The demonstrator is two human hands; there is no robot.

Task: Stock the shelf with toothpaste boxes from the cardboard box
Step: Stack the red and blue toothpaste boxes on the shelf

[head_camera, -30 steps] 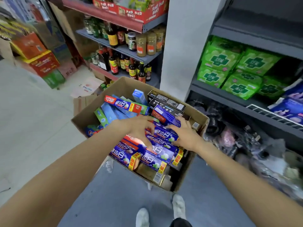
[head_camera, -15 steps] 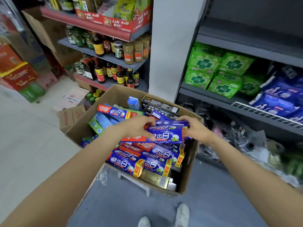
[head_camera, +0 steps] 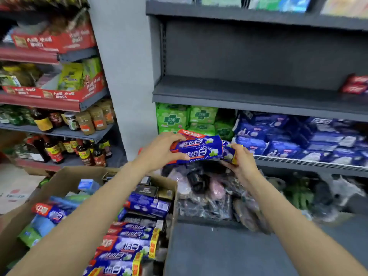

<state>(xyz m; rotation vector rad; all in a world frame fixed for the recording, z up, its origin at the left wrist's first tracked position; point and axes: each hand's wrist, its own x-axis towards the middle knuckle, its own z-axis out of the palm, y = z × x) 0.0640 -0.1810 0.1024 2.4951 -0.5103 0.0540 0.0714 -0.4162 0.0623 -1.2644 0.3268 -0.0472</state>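
I hold a small stack of blue and red toothpaste boxes (head_camera: 201,149) in the air in front of the grey shelving. My left hand (head_camera: 159,151) grips the stack's left end and my right hand (head_camera: 240,162) grips its right end. Below and to the left stands the open cardboard box (head_camera: 59,180), with several more toothpaste boxes (head_camera: 127,244) lying in it. Above the held stack runs a grey shelf (head_camera: 229,92), bare except for a red box (head_camera: 355,86) at its far right.
Green packs (head_camera: 179,118) and blue packs (head_camera: 298,138) fill the shelf right behind the stack. Dark bagged goods (head_camera: 209,188) lie on the lowest level. Bottles and jars (head_camera: 79,122) line the shelves to the left. A grey pillar (head_camera: 127,76) separates the two shelving units.
Both hands have lifted the stack of toothpaste boxes out of the cardboard box and up to the right, toward the grey shelving. My view has tilted upward.
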